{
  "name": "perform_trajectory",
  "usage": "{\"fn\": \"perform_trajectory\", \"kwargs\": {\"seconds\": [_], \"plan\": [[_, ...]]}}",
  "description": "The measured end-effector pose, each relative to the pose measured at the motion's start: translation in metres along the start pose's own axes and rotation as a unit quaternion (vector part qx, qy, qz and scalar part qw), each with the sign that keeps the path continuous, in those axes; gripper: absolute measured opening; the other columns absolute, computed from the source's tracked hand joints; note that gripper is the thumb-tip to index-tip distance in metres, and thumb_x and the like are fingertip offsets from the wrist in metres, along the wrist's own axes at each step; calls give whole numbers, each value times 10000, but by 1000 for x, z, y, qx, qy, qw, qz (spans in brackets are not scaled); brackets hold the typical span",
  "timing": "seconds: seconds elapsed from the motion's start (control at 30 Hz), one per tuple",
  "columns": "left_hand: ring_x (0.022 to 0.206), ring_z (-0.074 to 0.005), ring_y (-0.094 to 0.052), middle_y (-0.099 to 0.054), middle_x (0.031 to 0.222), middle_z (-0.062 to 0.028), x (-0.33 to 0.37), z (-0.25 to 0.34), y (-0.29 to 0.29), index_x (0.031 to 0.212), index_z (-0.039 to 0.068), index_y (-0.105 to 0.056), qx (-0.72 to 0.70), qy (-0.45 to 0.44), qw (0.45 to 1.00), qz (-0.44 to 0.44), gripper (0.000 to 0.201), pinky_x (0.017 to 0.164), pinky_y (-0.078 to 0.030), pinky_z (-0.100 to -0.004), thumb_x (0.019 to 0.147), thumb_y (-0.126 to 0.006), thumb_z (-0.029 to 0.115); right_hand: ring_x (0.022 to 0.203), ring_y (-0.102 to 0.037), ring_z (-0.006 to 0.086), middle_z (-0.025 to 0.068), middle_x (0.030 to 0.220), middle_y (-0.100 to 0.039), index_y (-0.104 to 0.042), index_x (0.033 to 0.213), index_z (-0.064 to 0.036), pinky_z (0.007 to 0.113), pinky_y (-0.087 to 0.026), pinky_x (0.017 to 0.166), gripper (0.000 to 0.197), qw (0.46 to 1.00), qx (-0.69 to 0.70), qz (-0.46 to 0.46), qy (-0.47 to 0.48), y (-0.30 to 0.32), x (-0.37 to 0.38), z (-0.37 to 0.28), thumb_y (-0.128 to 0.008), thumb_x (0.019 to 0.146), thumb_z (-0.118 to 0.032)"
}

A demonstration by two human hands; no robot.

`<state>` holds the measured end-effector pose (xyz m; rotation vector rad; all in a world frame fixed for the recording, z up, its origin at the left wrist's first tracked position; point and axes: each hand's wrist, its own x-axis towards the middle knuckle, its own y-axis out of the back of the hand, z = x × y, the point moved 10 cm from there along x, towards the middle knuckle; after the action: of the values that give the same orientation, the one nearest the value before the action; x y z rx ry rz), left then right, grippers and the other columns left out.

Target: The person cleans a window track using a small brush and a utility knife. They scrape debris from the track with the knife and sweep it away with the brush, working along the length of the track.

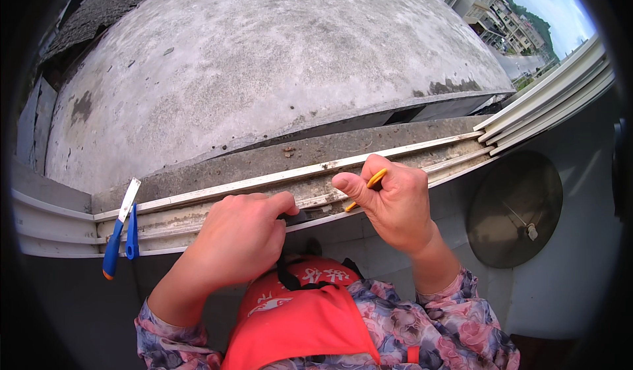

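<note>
A dirty white window track runs across in front of me, with dust and grime in its grooves. My left hand is curled over its near edge, the fingers closed round a dark piece whose kind I cannot make out. Just to the right, my right hand is raised over the track in a fist with the thumb out. It grips a slim yellow-handled tool; its working end is hidden. Across the track's left end lie a putty knife with a blue handle and a slim blue plastic tool.
Outside the window stretches a wide grey concrete roof, with a concrete ledge along the track. White frame rails rise at the right. Below them is a dark round disc. A red apron covers my front.
</note>
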<state>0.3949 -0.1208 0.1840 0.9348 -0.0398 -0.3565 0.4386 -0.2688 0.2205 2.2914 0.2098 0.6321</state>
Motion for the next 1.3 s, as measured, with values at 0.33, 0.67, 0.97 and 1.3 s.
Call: {"fn": "perform_trajectory", "kwargs": {"seconds": [0.33, 0.67, 0.97, 1.3], "plan": [[778, -361, -629, -649, 812, -176, -3, -10, -4, 962, 36, -639, -68, 13, 997, 16, 198, 692, -494, -419, 783, -565, 74, 403, -383, 224, 93, 468, -404, -474, 588, -45, 323, -325, 404, 482, 998, 51, 48, -3, 15, 7, -2, -740, 793, -390], [779, -360, -633, -650, 821, -184, -3, -10, -6, 965, 25, -630, -59, 13, 998, 10, 198, 687, -496, -412, 790, -562, 89, 435, -315, 130, 59, 458, -397, -487, 599, -39, 275, -326, 405, 469, 990, 136, 41, 0, 0, 10, -14, -742, 807, -373], [788, -366, -631, -652, 837, -188, -3, -12, -8, 980, 21, -624, -63, 29, 998, -11, 206, 694, -496, -415, 797, -565, 95, 522, -315, 50, -19, 515, -383, -485, 609, -33, 232, -283, 440, 445, 989, 134, -10, -58, -11, 7, -4, -736, 834, -323], [743, -375, -624, -649, 818, -167, -18, -7, -8, 965, 53, -614, -13, 20, 997, 70, 165, 648, -494, -444, 812, -566, 91, 427, -414, 192, 51, 485, -420, -472, 575, -72, 311, -339, 414, 465, 988, -71, 125, 51, 28, -8, -17, -760, 769, -380]]}}
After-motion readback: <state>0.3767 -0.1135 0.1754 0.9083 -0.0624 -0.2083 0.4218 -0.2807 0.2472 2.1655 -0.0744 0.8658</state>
